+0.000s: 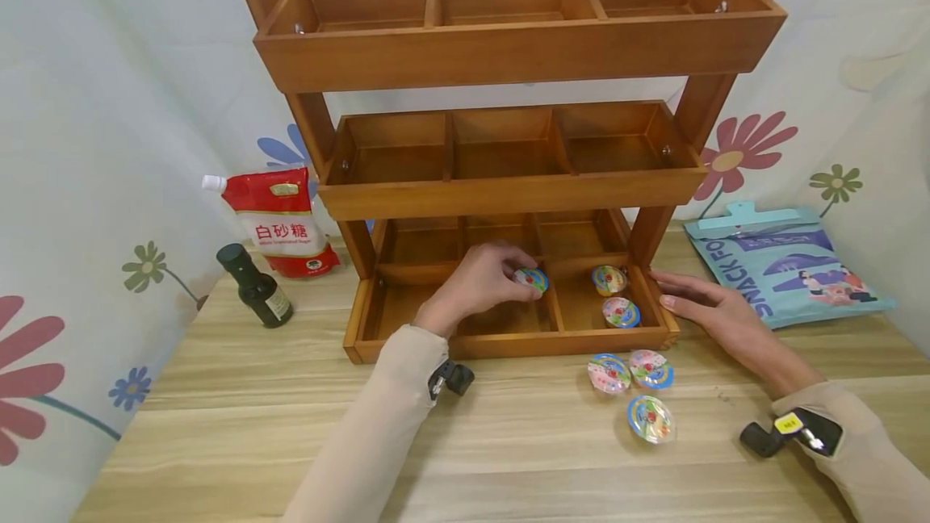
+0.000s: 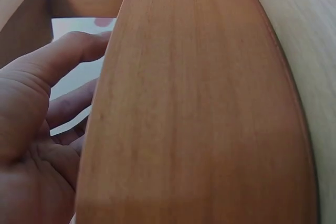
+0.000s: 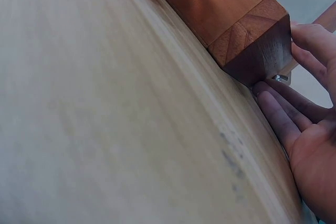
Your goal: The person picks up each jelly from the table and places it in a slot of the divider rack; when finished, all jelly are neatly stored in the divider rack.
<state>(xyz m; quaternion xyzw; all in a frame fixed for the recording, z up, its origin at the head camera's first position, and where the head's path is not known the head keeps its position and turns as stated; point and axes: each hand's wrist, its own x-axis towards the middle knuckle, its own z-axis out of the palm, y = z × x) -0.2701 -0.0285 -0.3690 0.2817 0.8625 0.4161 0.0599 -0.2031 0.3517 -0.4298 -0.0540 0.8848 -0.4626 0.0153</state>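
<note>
Pinching with thumb and fingers at the left hand (image 1: 479,281): one small jelly cup (image 1: 532,279), at 3 o'clock from the knuckles, with 12 o'clock taken as straight ahead. Held over the middle front compartment of the lowest tray (image 1: 472,345), close to the divider (image 1: 555,305) on its 3 o'clock side; touching or apart, cannot tell. Round lid, so no long axis to line up. Just across that divider, in the next compartment: a yellowish cup (image 1: 609,280) at 3 o'clock from the held one and a blue-rimmed cup (image 1: 621,312) nearer 4. Beyond, against the tray's outer end, the right hand (image 1: 705,313), with fingers extended and gripping nothing. Between 7 and 8 o'clock from there, on the table (image 1: 523,442), three loose cups (image 1: 651,419), nearer to the right hand than to the left. Farther out, a snack bag (image 1: 792,265) at 2 o'clock from the right hand; toward 9 from the left, a dark bottle (image 1: 254,285) and a red-and-white sugar pouch (image 1: 279,224).
</note>
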